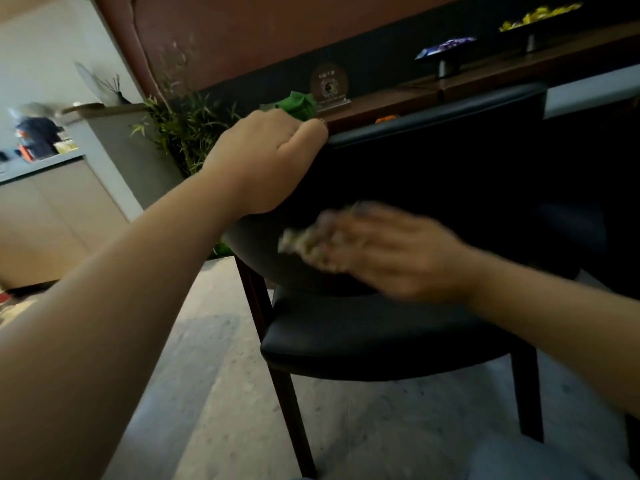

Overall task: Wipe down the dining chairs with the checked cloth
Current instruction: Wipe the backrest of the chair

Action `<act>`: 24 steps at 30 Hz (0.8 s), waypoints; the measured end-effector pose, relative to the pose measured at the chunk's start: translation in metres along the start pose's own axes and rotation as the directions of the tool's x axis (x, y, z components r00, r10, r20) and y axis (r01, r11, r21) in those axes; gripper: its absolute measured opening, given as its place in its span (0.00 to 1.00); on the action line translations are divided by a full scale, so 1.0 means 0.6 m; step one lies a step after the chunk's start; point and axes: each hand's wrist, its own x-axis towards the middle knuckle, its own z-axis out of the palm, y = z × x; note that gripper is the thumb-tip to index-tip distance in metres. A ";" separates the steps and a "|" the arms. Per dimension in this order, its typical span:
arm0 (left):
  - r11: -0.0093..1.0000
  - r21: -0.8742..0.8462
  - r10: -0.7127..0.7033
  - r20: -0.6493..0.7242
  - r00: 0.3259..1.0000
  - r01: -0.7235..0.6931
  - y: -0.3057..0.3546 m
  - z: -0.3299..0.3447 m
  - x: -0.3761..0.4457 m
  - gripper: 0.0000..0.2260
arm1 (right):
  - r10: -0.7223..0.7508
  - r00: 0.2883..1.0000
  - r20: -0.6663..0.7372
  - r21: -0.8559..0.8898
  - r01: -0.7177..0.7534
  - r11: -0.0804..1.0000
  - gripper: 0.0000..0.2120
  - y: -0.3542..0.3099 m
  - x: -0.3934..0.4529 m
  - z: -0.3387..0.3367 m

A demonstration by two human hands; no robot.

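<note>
A black padded dining chair (381, 337) with dark wooden legs stands in front of me, its curved backrest (450, 168) facing me. My left hand (266, 161) grips the top left corner of the backrest. My right hand (388, 251), blurred by motion, presses the checked cloth (301, 244) against the lower left of the backrest's outer face. Only a pale bunched edge of the cloth shows past my fingers.
A dark wooden table (485, 81) lies behind the chair with a green object (298, 103), a round plaque (329, 84) and two raised dishes. A potted plant (183, 133) stands left of the chair. A person (38, 133) is at a far counter. Pale floor (207, 393) lies below.
</note>
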 end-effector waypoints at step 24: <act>0.948 0.245 0.201 0.028 0.979 -0.202 0.113 0.021 0.069 0.25 | 0.676 -0.696 0.242 0.870 -0.152 -0.468 0.24 0.158 -0.115 0.003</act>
